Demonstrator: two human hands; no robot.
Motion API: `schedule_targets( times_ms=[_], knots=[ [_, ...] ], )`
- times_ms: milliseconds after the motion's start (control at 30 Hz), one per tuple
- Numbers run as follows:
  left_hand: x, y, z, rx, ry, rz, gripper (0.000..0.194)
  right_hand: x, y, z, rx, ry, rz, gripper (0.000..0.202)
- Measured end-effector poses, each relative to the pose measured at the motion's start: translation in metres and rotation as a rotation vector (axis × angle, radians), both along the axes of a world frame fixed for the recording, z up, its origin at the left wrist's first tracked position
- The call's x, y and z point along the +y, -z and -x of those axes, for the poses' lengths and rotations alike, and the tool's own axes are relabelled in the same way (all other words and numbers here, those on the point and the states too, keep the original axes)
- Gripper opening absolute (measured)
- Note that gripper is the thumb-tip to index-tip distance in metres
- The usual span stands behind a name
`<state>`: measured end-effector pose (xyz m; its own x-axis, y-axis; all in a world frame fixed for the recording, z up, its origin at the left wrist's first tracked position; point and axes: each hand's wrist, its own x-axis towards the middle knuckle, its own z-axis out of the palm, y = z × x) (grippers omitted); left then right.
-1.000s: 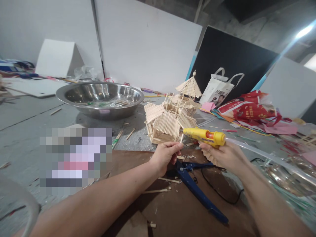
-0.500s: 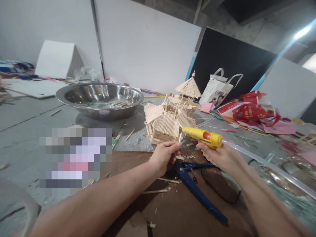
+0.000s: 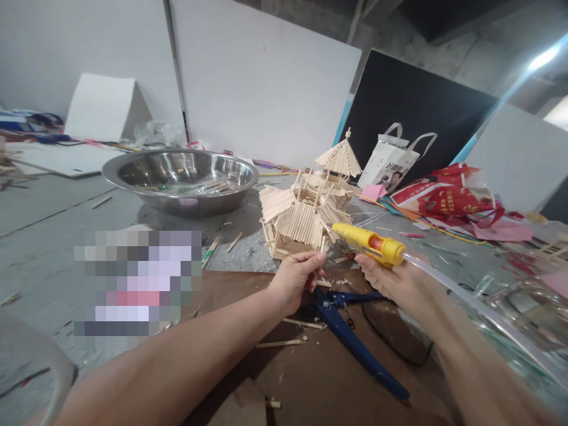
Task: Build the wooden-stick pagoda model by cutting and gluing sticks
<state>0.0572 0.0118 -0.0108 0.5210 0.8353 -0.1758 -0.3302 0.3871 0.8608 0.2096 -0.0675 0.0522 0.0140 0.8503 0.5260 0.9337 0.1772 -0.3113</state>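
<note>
My left hand (image 3: pixel 293 279) is closed in a pinch on a short wooden stick (image 3: pixel 325 244), whose tip stands up from between thumb and finger. In my right hand (image 3: pixel 399 285) is a yellow hot glue gun (image 3: pixel 364 240), nozzle pointing left. A long translucent glue stick (image 3: pixel 477 307) runs out of its back end. The nozzle is a little right of the pinched stick, apart from it. Just beyond my hands stands a small pavilion model (image 3: pixel 302 222) made of wooden sticks, with tiered roofs. Below my hands lies a blue-handled cutter (image 3: pixel 359 349).
A brown board (image 3: pixel 217 302) with loose stick pieces lies in front of me. A steel basin (image 3: pixel 195 204) holding plastic wrapping stands back left. Red packaging (image 3: pixel 457 201) and a white bag (image 3: pixel 386 160) are at right. Large panels (image 3: pixel 266 77) stand behind.
The glue gun has moved slightly right, away from the pinched stick, with my right hand. My left hand has stayed almost still.
</note>
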Motion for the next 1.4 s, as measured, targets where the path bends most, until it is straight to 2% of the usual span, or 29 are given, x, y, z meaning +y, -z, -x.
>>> schedule_targets(
  times_ms=[300,467,733,967,1400],
  knots=[
    [0.004,-0.006,0.0,-0.084,-0.011,0.028,0.024,0.006,0.001,-0.006,-0.085,0.021,-0.028,0.034],
    [0.004,-0.011,0.0,-0.049,-0.027,0.042,0.021,0.006,0.001,-0.008,-0.058,0.018,-0.028,0.033],
    [0.006,-0.011,0.0,-0.026,-0.016,0.041,0.022,0.012,0.009,-0.012,0.002,-0.003,-0.016,0.036],
    [0.008,-0.014,0.0,-0.008,0.007,0.048,0.019,0.007,0.001,-0.005,-0.121,-0.084,0.02,0.029],
    [0.008,-0.014,-0.001,-0.02,0.008,0.075,0.016,0.009,0.006,-0.01,-0.227,-0.074,0.017,0.025]
  ],
)
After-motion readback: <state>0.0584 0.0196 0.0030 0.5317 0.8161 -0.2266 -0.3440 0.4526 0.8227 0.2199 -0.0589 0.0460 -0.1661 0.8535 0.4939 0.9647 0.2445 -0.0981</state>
